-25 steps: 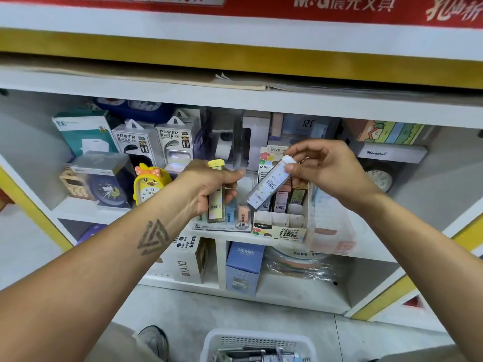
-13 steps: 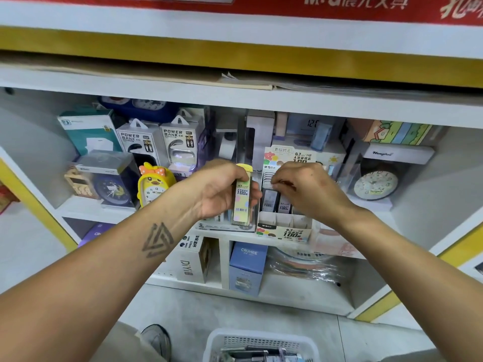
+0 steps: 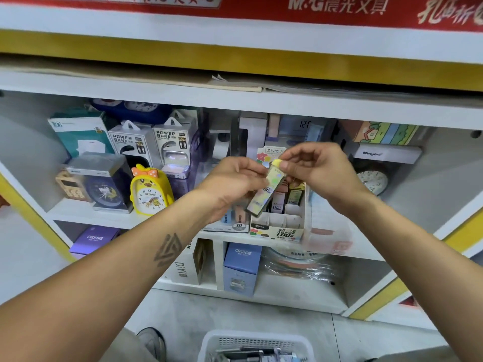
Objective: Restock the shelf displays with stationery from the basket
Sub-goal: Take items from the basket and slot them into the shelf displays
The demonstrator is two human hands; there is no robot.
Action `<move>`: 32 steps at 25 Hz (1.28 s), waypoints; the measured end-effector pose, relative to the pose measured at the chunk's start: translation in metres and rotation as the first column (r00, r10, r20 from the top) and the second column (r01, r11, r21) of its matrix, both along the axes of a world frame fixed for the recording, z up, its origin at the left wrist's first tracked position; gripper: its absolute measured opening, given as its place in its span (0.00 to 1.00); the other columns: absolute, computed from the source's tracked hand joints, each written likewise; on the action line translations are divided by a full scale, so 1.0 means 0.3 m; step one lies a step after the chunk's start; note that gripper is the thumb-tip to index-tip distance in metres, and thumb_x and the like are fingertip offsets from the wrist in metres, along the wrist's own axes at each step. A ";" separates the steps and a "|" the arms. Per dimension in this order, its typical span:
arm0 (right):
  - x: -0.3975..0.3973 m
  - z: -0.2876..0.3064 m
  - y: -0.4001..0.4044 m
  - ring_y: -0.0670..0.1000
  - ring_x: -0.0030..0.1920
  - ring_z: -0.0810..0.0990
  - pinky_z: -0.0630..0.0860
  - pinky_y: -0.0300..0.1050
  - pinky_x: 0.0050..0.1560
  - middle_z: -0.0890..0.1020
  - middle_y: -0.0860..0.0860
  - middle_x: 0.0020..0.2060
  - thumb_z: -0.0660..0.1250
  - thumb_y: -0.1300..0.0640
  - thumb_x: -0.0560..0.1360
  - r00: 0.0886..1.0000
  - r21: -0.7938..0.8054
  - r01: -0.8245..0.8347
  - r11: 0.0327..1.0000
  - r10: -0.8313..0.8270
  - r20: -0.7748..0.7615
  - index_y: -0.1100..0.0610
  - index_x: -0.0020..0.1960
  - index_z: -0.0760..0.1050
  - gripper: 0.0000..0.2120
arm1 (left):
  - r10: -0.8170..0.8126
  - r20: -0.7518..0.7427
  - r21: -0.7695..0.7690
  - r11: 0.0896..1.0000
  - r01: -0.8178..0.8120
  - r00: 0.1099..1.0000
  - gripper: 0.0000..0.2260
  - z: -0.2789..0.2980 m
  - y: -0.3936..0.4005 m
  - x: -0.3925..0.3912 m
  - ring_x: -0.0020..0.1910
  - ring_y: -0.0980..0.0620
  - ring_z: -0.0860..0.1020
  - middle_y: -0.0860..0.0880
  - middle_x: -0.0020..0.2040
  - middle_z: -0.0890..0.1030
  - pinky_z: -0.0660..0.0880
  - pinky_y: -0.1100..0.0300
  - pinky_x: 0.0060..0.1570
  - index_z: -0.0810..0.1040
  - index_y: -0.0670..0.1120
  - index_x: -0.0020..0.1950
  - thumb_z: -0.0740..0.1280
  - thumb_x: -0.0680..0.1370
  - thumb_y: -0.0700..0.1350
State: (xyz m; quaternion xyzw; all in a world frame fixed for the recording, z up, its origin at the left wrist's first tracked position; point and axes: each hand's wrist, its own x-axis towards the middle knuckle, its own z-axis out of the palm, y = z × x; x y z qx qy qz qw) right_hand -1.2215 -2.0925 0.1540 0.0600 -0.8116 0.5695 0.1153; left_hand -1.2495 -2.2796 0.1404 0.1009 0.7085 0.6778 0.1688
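**One lead tube going into the display box, more waiting in the basket**

I am holding a yellow-capped lead tube [image 3: 265,190] between both hands, tilted, just above and in front of the divided display box [image 3: 277,226] on the middle shelf. My right hand [image 3: 317,173] is pinching the tube at its cap end with thumb and fingertips. My left hand [image 3: 235,182] is curled round the lower part of the tube; how many fingers are actually touching it I cannot tell, since the back of the hand is hiding them.

I am judging the restocking to be partly done. The back compartments of the display box are already carrying several upright tubes, while the front row of cells is showing bare white dividers, so there is room left to fill. The tube in my hands is not yet seated in any cell. Down at the bottom edge of the view, the white basket [image 3: 257,340] is sitting on the floor with more stationery lying in it, though I am not able to make out what or how much. So I am reckoning a fair share of the work is still ahead.
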 end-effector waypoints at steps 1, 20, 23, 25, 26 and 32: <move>0.000 0.007 0.022 0.50 0.32 0.80 0.80 0.43 0.34 0.84 0.57 0.36 0.73 0.67 0.75 0.999 0.017 0.033 0.999 -0.032 -0.014 0.62 0.47 0.82 0.03 | 0.017 -0.137 -0.115 0.993 -0.033 0.990 0.10 -0.004 0.003 -0.007 0.50 0.49 0.82 0.42 0.50 0.84 0.79 0.59 0.53 0.80 0.38 0.56 0.70 0.75 0.32; 0.020 -0.037 0.133 0.55 0.46 0.81 0.78 0.54 0.47 0.85 0.52 0.45 0.70 0.59 0.78 0.950 0.734 0.248 0.633 -0.009 -0.313 0.58 0.51 0.82 0.05 | -0.636 -0.415 -0.875 0.474 -0.095 0.651 0.33 -0.101 0.071 -0.002 0.79 0.54 0.50 0.52 0.81 0.50 0.48 0.63 0.75 0.52 0.48 0.81 0.62 0.78 0.41; 0.018 -0.044 0.129 0.54 0.47 0.82 0.78 0.52 0.48 0.86 0.49 0.45 0.70 0.57 0.77 0.969 0.759 0.219 0.613 -0.045 -0.243 0.53 0.51 0.83 0.04 | -0.634 -0.404 -0.879 0.469 -0.087 0.659 0.33 -0.095 0.071 0.000 0.79 0.54 0.49 0.53 0.81 0.49 0.49 0.63 0.75 0.52 0.49 0.81 0.62 0.78 0.41; 0.018 -0.062 0.117 0.53 0.47 0.81 0.78 0.50 0.48 0.86 0.48 0.44 0.71 0.56 0.77 0.983 0.778 0.170 0.605 -0.054 -0.173 0.52 0.50 0.83 0.03 | -0.631 -0.397 -0.880 0.467 -0.082 0.667 0.34 -0.093 0.072 0.001 0.79 0.54 0.50 0.54 0.81 0.49 0.49 0.63 0.74 0.51 0.49 0.81 0.63 0.78 0.41; 0.020 -0.070 0.110 0.53 0.47 0.81 0.78 0.50 0.48 0.85 0.48 0.45 0.71 0.55 0.77 0.987 0.784 0.153 0.602 -0.059 -0.147 0.51 0.50 0.83 0.03 | -0.630 -0.395 -0.881 0.465 -0.082 0.669 0.34 -0.093 0.073 0.002 0.78 0.54 0.50 0.54 0.81 0.49 0.49 0.63 0.74 0.51 0.50 0.81 0.63 0.78 0.41; 0.017 -0.085 0.102 0.57 0.46 0.80 0.76 0.49 0.39 0.80 0.47 0.46 0.63 0.55 0.80 0.956 0.875 0.290 0.388 -0.084 -0.280 0.53 0.46 0.82 0.10 | -0.634 -0.390 -0.885 0.459 -0.080 0.668 0.34 -0.090 0.074 0.000 0.78 0.54 0.51 0.54 0.81 0.50 0.49 0.63 0.73 0.52 0.50 0.81 0.63 0.78 0.40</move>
